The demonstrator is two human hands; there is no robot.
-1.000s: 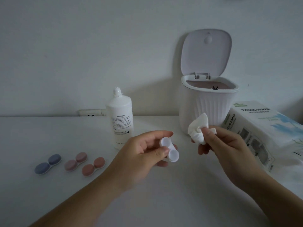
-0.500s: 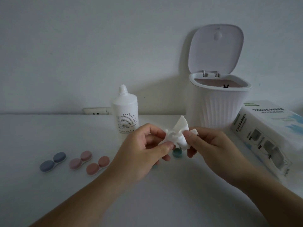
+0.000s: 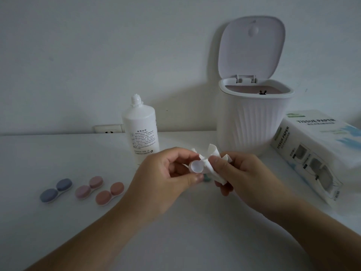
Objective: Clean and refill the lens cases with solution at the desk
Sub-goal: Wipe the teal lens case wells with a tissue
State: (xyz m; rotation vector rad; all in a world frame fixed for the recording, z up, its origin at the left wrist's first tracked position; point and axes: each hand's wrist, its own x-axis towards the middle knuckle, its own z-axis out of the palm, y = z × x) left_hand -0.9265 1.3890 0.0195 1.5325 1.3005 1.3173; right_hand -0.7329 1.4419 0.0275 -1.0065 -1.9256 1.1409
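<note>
Our left hand pinches the white case at the picture's centre, one open well facing us. Our right hand pinches a tissue pressed against the case's other half. At 11 o'clock stands the bottle, uncapped. At 9 o'clock lie three capped cases: blue, pink, orange. At 1 o'clock stands the bin, lid up; at 3 o'clock the tissue pack.

Home room, likely bedroom or study: white desk against plain wall, wall socket far left, small lidded bin, tissue pack right, lens cases.
</note>
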